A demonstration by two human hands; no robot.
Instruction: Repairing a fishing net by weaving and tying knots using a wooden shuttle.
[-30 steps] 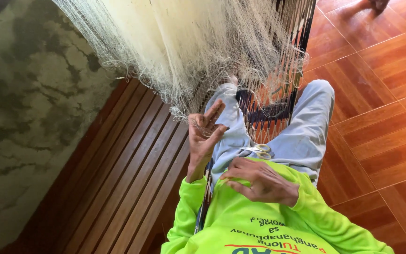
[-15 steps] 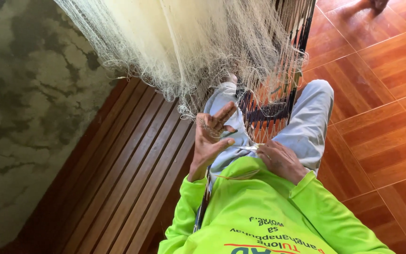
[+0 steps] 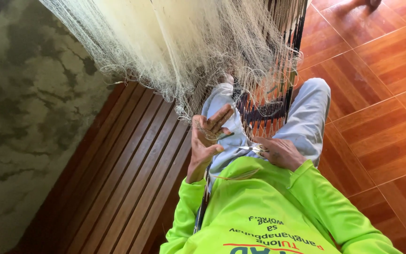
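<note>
A pale, fine-meshed fishing net hangs in a thick bundle from the top and drapes over my knees. My left hand is raised in front of my lap, palm toward me, with thin strands of the net's lower edge pinched between its fingers. My right hand rests lower on my right thigh. It grips a small thin metal tool that points toward the left hand. I wear a bright green long-sleeved shirt and light grey trousers.
I sit on a dark slatted wooden bench. A chair with woven coloured cords stands between my legs under the net. Orange-brown floor tiles lie to the right, and a mottled concrete surface to the left.
My right hand has moved up from my belly onto my right thigh, nearer the left hand. The left hand stays raised and its fingers have curled on the net strands.
</note>
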